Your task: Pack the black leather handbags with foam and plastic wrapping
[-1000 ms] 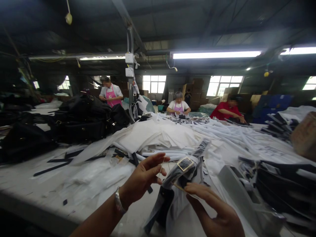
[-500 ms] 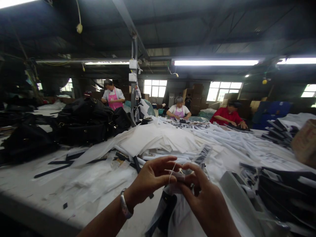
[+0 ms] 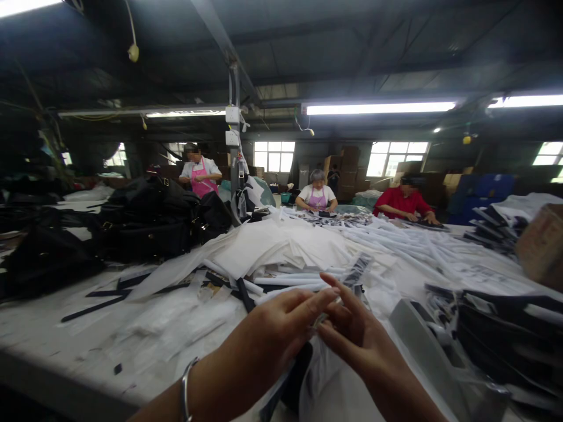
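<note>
My left hand (image 3: 275, 337) and my right hand (image 3: 356, 334) meet fingertip to fingertip over the table, pinched together on a small pale piece that I cannot make out. Below them hangs a black strap in a clear plastic bag (image 3: 308, 381). A silver bracelet (image 3: 185, 390) circles my left wrist. Just beyond my fingers lies another bagged dark strap (image 3: 358, 269) on a heap of white wrapping sheets (image 3: 281, 246).
Black bags (image 3: 149, 220) pile up at the left. Stacks of bagged black straps (image 3: 505, 316) fill the right, with a brown box (image 3: 543, 243) behind. Three people (image 3: 316, 196) work at the table's far side. A post with sockets (image 3: 232, 140) rises mid-table.
My hands have come together: a second ago the right held up the bagged strap with its gold buckle showing and the left was apart; now both pinch close and the buckle is hidden.
</note>
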A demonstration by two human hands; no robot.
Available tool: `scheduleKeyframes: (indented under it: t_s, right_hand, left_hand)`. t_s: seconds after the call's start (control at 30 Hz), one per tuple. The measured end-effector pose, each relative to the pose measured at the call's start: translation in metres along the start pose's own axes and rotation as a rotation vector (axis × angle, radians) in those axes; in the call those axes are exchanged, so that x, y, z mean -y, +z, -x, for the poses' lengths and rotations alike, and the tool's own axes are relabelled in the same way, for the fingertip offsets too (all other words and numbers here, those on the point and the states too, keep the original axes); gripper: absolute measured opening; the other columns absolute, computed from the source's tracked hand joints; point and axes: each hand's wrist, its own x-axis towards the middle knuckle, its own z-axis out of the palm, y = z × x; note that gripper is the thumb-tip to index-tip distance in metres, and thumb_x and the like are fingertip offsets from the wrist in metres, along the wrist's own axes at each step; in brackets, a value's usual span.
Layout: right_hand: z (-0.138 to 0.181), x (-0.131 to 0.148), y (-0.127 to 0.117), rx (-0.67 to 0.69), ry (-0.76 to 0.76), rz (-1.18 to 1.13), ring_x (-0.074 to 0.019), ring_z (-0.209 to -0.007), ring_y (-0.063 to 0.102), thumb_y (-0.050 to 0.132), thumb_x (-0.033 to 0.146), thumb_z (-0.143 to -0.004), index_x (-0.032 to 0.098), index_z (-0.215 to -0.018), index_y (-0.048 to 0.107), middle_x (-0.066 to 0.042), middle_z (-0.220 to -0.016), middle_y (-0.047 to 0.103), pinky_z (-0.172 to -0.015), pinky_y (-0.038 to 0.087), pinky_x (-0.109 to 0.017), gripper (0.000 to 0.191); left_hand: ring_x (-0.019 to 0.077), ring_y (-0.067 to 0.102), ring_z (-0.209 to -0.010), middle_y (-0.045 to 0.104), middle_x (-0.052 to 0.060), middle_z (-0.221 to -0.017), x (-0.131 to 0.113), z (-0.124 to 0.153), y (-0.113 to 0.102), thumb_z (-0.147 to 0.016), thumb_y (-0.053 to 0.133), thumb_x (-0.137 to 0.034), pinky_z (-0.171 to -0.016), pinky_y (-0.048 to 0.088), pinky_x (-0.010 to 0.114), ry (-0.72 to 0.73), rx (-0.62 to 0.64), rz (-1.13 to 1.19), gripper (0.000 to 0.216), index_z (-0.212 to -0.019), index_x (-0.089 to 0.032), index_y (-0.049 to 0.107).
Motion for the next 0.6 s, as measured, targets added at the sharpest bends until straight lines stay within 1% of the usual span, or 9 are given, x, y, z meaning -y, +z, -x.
scheduleKeyframes:
  t_s: [0.03, 0.1, 0.17, 0.23, 0.27, 0.33, 0.4, 0.5, 0.6]
  right_hand:
    - [0.001, -0.001, 0.0, -0.038, 0.035, -0.118, -0.0159, -0.07, 0.062, 0.067, 0.04, -0.084, 0.025, -0.143, 0.042, -0.005, -0.095, 0.072, -0.059, 0.048, -0.026, 0.065]
    - [0.003, -0.004, -0.001, -0.121, 0.084, -0.24, -0.0143, -0.064, 0.06, 0.069, 0.045, -0.083, 0.022, -0.137, 0.05, -0.008, -0.096, 0.074, -0.054, 0.046, -0.024, 0.062]
    - [0.005, -0.009, -0.002, -0.167, 0.096, -0.202, -0.0144, -0.062, 0.061, 0.069, 0.046, -0.083, 0.02, -0.129, 0.057, -0.009, -0.094, 0.075, -0.054, 0.048, -0.024, 0.055]
    - [0.01, -0.016, -0.002, -0.174, 0.049, -0.06, -0.0174, -0.068, 0.066, 0.069, 0.044, -0.084, 0.019, -0.123, 0.062, -0.008, -0.09, 0.076, -0.059, 0.053, -0.026, 0.046]
    - [0.012, -0.019, -0.002, -0.175, 0.0, 0.037, -0.0191, -0.073, 0.069, 0.068, 0.041, -0.085, 0.02, -0.12, 0.064, -0.008, -0.09, 0.077, -0.064, 0.056, -0.027, 0.041]
    - [0.017, -0.027, -0.001, -0.179, -0.153, 0.239, -0.0209, -0.082, 0.072, 0.068, 0.034, -0.086, 0.023, -0.116, 0.067, -0.006, -0.093, 0.077, -0.073, 0.058, -0.029, 0.032]
    - [0.021, -0.035, 0.0, -0.169, -0.329, 0.404, -0.0201, -0.084, 0.073, 0.064, 0.026, -0.088, 0.026, -0.115, 0.068, -0.006, -0.096, 0.077, -0.075, 0.059, -0.027, 0.027]
    - [0.022, -0.042, -0.001, -0.124, -0.529, 0.52, -0.0181, -0.081, 0.073, 0.059, 0.016, -0.09, 0.026, -0.119, 0.065, -0.005, -0.096, 0.076, -0.072, 0.06, -0.025, 0.031]
    - [0.019, -0.045, -0.004, -0.119, -0.626, 0.594, -0.0163, -0.087, 0.073, 0.059, 0.011, -0.089, 0.027, -0.124, 0.061, -0.004, -0.102, 0.076, -0.077, 0.059, -0.023, 0.038]
  left_hand:
    - [0.0229, 0.06, -0.112, 0.064, 0.006, -0.126, 0.001, 0.003, 0.002, -0.09, 0.055, -0.009, -0.097, 0.045, 0.029, -0.004, -0.037, -0.023, 0.061, -0.144, -0.035, 0.044]
    - [0.0209, 0.064, -0.097, 0.069, 0.005, -0.11, 0.005, 0.008, 0.005, -0.088, 0.06, -0.011, -0.089, 0.049, 0.028, -0.057, -0.142, -0.053, 0.06, -0.142, -0.035, 0.047]
    - [0.0181, 0.065, -0.08, 0.069, 0.002, -0.091, 0.008, 0.013, 0.005, -0.085, 0.067, -0.016, -0.079, 0.052, 0.026, -0.156, -0.249, -0.023, 0.06, -0.14, -0.033, 0.051]
    - [0.0163, 0.064, -0.073, 0.068, 0.0, -0.083, 0.011, 0.019, 0.006, -0.083, 0.07, -0.021, -0.072, 0.053, 0.024, -0.251, -0.325, 0.049, 0.058, -0.138, -0.03, 0.053]
    - [0.0157, 0.064, -0.072, 0.067, -0.001, -0.083, 0.011, 0.022, 0.006, -0.083, 0.071, -0.023, -0.071, 0.053, 0.024, -0.291, -0.355, 0.076, 0.057, -0.137, -0.029, 0.054]
    - [0.0149, 0.065, -0.072, 0.068, 0.0, -0.086, 0.01, 0.029, 0.011, -0.082, 0.072, -0.025, -0.07, 0.054, 0.023, -0.35, -0.409, 0.105, 0.053, -0.132, -0.028, 0.059]
    - [0.0145, 0.065, -0.07, 0.067, 0.0, -0.085, 0.007, 0.037, 0.02, -0.08, 0.074, -0.027, -0.068, 0.054, 0.022, -0.378, -0.505, 0.133, 0.045, -0.124, -0.027, 0.065]
    - [0.0151, 0.064, -0.069, 0.065, 0.0, -0.08, 0.001, 0.051, 0.034, -0.076, 0.076, -0.03, -0.065, 0.054, 0.02, -0.411, -0.678, 0.197, 0.035, -0.11, -0.024, 0.071]
    - [0.0161, 0.064, -0.071, 0.065, 0.001, -0.079, -0.003, 0.067, 0.045, -0.073, 0.079, -0.037, -0.064, 0.054, 0.019, -0.485, -0.816, 0.229, 0.035, -0.104, -0.023, 0.072]
